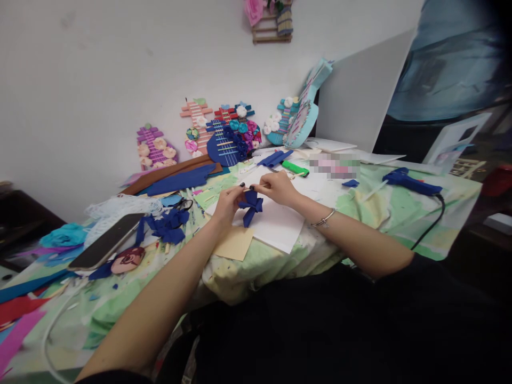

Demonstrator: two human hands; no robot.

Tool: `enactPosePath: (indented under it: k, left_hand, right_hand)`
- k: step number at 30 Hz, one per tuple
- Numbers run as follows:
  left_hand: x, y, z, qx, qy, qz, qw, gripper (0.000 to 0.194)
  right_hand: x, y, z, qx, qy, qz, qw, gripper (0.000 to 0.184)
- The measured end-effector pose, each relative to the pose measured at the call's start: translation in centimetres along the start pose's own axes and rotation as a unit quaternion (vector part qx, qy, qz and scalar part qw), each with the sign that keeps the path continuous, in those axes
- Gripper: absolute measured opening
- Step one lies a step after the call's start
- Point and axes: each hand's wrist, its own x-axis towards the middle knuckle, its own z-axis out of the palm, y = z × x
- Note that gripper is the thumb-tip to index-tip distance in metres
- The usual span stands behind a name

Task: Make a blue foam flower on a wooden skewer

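Over the white paper [280,226], a piece of dark blue crepe paper [253,202] with loose, folded ends hangs below my fingertips. My left hand [227,205] is closed, pinching at the upper left of the blue paper. My right hand [279,188] is also closed, its thumb and forefinger meeting the left fingertips at a thin pale strip or stick too small to make out. A yellowish paper sheet [234,243] lies under the white one, near my left wrist. Beyond my right hand is a green lighter or cutter [295,169].
A blue glue gun [412,182] with a black cord lies at the right. Cut blue crepe pieces [170,225], a phone [106,242] and scissors handles [186,204] are on the left. Decorated guitar-shaped crafts [224,144] lean against the wall.
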Motion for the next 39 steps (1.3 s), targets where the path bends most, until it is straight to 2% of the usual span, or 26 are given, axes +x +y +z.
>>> enactPosePath:
  k: [5, 14, 31, 39]
  left_hand:
    - [-0.01, 0.09, 0.03, -0.016, 0.001, -0.018, 1.000, 0.026]
    - [-0.09, 0.20, -0.06, -0.054, 0.004, -0.043, 0.998, 0.023]
    - [-0.43, 0.50, -0.15, -0.054, -0.008, -0.062, 0.997, 0.027]
    - [-0.16, 0.05, -0.37, -0.021, -0.015, -0.042, 0.999, 0.026]
  right_hand:
    - [-0.14, -0.19, 0.16, -0.065, 0.008, -0.025, 0.998, 0.039]
    - [-0.21, -0.02, 0.22, -0.067, 0.015, -0.046, 0.997, 0.036]
    - [-0.11, 0.10, 0.06, 0.054, 0.021, -0.016, 0.998, 0.024]
    - [0.07, 0.44, -0.03, 0.140, 0.022, -0.010, 0.990, 0.019]
